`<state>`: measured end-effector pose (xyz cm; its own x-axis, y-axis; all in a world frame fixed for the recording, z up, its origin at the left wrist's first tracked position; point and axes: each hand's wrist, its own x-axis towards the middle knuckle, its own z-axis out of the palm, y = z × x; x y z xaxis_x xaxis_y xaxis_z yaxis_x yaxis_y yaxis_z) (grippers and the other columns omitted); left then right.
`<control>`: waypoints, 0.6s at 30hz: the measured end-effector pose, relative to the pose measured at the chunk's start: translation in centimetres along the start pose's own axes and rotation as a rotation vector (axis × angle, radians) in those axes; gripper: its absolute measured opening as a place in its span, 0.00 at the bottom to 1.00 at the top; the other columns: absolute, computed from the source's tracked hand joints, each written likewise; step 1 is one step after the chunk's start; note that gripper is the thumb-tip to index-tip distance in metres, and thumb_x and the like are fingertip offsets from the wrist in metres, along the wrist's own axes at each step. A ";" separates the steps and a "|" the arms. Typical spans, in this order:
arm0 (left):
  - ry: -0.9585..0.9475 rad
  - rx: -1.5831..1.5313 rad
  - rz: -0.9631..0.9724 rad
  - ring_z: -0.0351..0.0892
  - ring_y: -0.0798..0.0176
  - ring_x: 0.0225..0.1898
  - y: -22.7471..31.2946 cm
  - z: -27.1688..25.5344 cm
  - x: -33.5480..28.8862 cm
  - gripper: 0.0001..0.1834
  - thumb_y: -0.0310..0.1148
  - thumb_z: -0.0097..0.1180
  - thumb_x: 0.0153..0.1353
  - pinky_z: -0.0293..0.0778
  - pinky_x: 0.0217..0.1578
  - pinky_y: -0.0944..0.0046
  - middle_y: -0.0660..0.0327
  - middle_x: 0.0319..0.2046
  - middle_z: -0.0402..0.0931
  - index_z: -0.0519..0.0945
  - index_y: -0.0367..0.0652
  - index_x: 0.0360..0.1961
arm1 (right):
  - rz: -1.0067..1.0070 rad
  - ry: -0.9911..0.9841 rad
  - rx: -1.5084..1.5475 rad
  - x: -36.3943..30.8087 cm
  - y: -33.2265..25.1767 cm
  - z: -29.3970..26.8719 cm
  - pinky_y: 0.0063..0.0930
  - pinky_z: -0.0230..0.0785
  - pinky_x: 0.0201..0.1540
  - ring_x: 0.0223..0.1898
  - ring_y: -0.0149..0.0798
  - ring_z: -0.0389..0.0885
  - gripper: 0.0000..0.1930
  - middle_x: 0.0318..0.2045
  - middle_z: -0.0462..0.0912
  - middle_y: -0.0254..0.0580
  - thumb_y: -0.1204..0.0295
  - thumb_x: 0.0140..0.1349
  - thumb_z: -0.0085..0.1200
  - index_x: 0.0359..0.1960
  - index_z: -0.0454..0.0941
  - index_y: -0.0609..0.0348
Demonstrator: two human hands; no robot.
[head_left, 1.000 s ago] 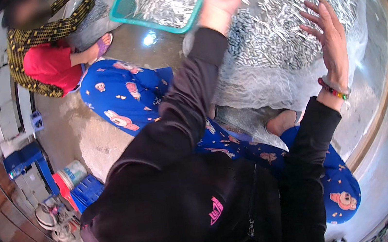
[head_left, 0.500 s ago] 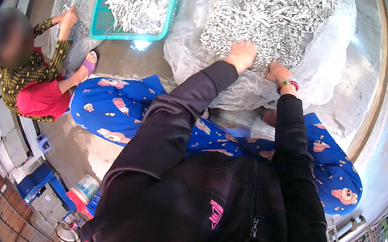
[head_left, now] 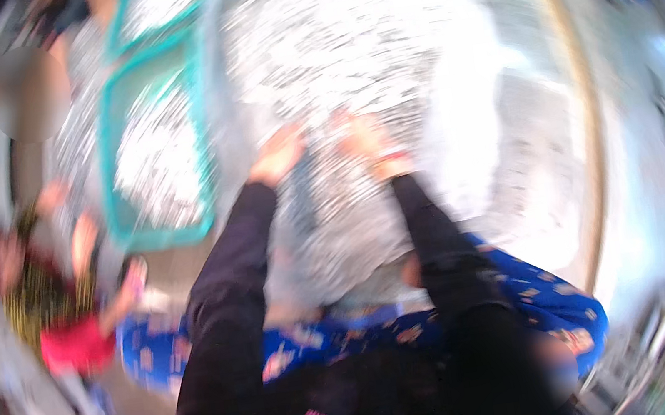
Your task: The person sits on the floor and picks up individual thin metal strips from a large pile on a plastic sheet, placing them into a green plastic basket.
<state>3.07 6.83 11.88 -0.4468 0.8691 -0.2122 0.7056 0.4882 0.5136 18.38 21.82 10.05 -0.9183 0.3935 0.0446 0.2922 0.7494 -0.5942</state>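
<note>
The picture is smeared by motion. A big heap of small silvery fish (head_left: 361, 44) lies on a clear plastic sheet (head_left: 337, 240) in front of me. My left hand (head_left: 279, 154) and my right hand (head_left: 366, 140) reach side by side onto the near edge of the heap, both in black sleeves. A band sits on my right wrist. Blur hides whether the fingers hold any fish.
A teal tray (head_left: 200, 124) with more fish stands to the left of the heap. Another person (head_left: 58, 294) in a striped and red top crouches at the left, hands near the tray. A curved pale rim (head_left: 583, 132) bounds the right side.
The view has swung forward over the heap. My hands have come together at the near edge of the fish; a second ago they were spread apart higher on the pile.
</note>
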 end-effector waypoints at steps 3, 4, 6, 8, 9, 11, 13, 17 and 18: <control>-0.003 0.255 0.031 0.72 0.45 0.34 -4.8 2.6 -1.5 0.12 0.30 0.41 0.52 0.68 0.35 0.50 0.44 0.30 0.73 0.69 0.36 0.37 | -0.185 -0.050 -0.339 2.3 -5.7 3.1 0.44 0.64 0.39 0.34 0.48 0.74 0.08 0.24 0.76 0.51 0.72 0.41 0.48 0.23 0.76 0.63; 0.011 0.312 0.053 0.73 0.45 0.34 -6.3 3.9 -2.2 0.11 0.30 0.42 0.52 0.68 0.34 0.50 0.45 0.29 0.73 0.70 0.37 0.36 | -0.206 -0.086 -0.417 2.2 -7.9 3.0 0.44 0.64 0.41 0.36 0.47 0.73 0.07 0.24 0.76 0.50 0.72 0.41 0.48 0.18 0.76 0.62; -0.023 0.296 -0.076 0.73 0.42 0.30 -2.5 4.4 -4.4 0.11 0.32 0.44 0.53 0.68 0.31 0.48 0.43 0.26 0.73 0.70 0.36 0.33 | -0.125 -0.003 -0.375 -0.2 -6.6 7.1 0.42 0.64 0.42 0.38 0.47 0.72 0.07 0.24 0.76 0.50 0.72 0.41 0.49 0.19 0.77 0.62; -0.116 0.290 -0.100 0.73 0.42 0.32 -2.4 2.1 -5.1 0.14 0.35 0.45 0.53 0.68 0.32 0.48 0.41 0.28 0.73 0.69 0.34 0.34 | -0.041 -0.071 -0.274 -0.5 -8.1 7.3 0.39 0.64 0.43 0.39 0.47 0.71 0.07 0.24 0.76 0.50 0.73 0.41 0.49 0.21 0.77 0.63; -0.169 0.262 -0.151 0.73 0.42 0.33 -2.6 1.2 -5.7 0.15 0.36 0.45 0.53 0.68 0.33 0.47 0.40 0.29 0.73 0.70 0.33 0.33 | -0.031 -0.111 -0.250 -0.8 -9.5 6.8 0.38 0.64 0.43 0.39 0.46 0.72 0.07 0.24 0.76 0.51 0.74 0.41 0.49 0.21 0.77 0.63; -0.307 0.167 -0.145 0.74 0.42 0.34 -3.3 1.3 -5.0 0.19 0.40 0.45 0.53 0.68 0.35 0.48 0.38 0.29 0.73 0.70 0.30 0.33 | 0.004 -0.087 -0.251 -1.4 -10.0 7.7 0.34 0.65 0.42 0.37 0.47 0.73 0.06 0.24 0.76 0.47 0.75 0.42 0.50 0.21 0.77 0.62; -0.456 -0.287 -0.516 0.73 0.41 0.34 -3.4 -0.1 -4.6 0.19 0.40 0.43 0.54 0.68 0.35 0.49 0.39 0.26 0.73 0.71 0.30 0.32 | -0.010 -0.086 -0.302 -2.1 -10.0 8.1 0.34 0.66 0.42 0.35 0.47 0.74 0.05 0.25 0.76 0.46 0.75 0.41 0.50 0.20 0.76 0.61; -0.073 -0.203 -0.435 0.73 0.41 0.34 -9.5 0.4 -2.4 0.24 0.44 0.41 0.56 0.67 0.36 0.49 0.40 0.28 0.74 0.73 0.27 0.32 | 0.137 -0.186 -0.130 -1.5 -11.5 3.9 0.36 0.69 0.34 0.31 0.47 0.76 0.04 0.23 0.76 0.47 0.77 0.47 0.47 0.20 0.73 0.63; -0.020 -0.109 -0.392 0.73 0.41 0.34 -9.1 0.5 -2.0 0.25 0.45 0.41 0.57 0.67 0.36 0.49 0.40 0.29 0.74 0.73 0.27 0.31 | 0.169 -0.235 -0.096 -1.7 -11.5 3.2 0.39 0.70 0.30 0.30 0.49 0.77 0.04 0.24 0.77 0.49 0.76 0.50 0.46 0.24 0.71 0.65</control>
<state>-2.18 0.74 7.22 -0.6587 0.6208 -0.4251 0.4209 0.7724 0.4758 15.75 10.79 14.26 -0.8881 0.3909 -0.2418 0.4593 0.7351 -0.4987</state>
